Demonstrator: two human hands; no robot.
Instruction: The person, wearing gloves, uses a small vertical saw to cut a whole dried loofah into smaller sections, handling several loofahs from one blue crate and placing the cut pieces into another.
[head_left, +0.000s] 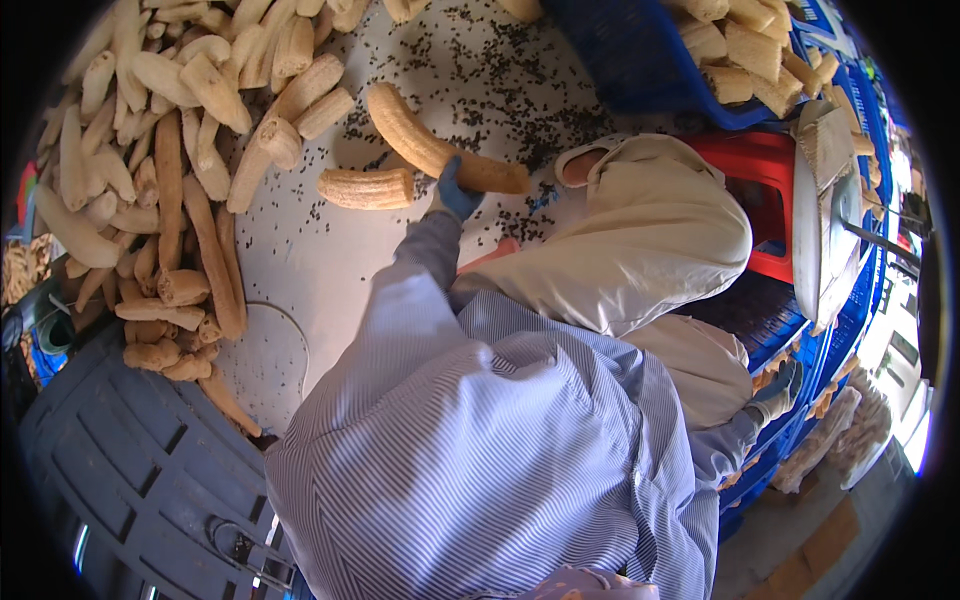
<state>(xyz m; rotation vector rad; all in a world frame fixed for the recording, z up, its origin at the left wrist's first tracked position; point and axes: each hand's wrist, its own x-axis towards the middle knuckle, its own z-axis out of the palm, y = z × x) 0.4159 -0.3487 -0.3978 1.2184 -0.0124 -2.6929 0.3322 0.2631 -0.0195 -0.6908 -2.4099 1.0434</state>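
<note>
My left hand (458,190), in a blue glove, is closed around a long, curved dried loofah (430,143), held over the pale floor. Just below its far end lies a short loofah piece (366,189), apart from my fingers. Off to the right, my right hand (780,391), gloved as well, reaches down beside my knee at a blue crate (815,370) with loofah pieces in it. The fingers there are small and partly hidden, so whether they grip anything does not show.
A big heap of loofahs (200,80) covers the left side. Dark seeds (480,70) are scattered over the floor. At the back right stands a blue crate (630,60) of cut loofah pieces, near a red stool (740,165). A grey slatted panel (140,450) lies lower left.
</note>
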